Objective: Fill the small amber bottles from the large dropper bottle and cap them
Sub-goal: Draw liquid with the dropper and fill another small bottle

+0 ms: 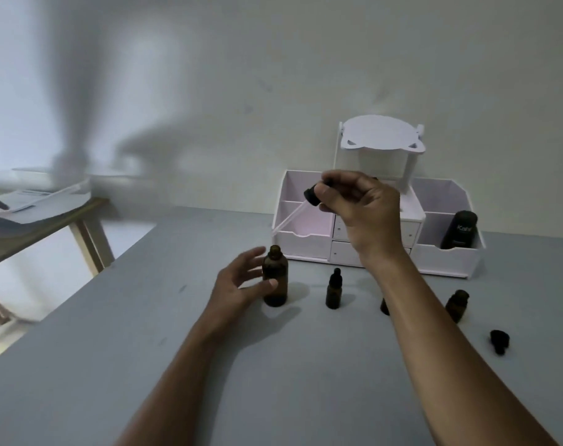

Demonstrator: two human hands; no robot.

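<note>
The large amber bottle (275,278) stands uncapped on the grey table (145,349). My left hand (238,281) curls loosely around its left side, thumb touching the glass. My right hand (357,204) is raised above the table and pinches the black dropper cap (312,196); its clear pipette (289,217) slants down to the left, tip above the large bottle. A small amber bottle with a black dropper cap (333,289) stands to the right. Another small bottle (384,306) is mostly hidden behind my right forearm. A third, uncapped small bottle (456,304) stands further right.
A loose black dropper cap (499,341) lies on the table at the right. A white organiser with drawers (376,230) stands at the back against the wall, with a black Kahi bottle (459,229) in its right compartment. A wooden side table (42,226) stands left.
</note>
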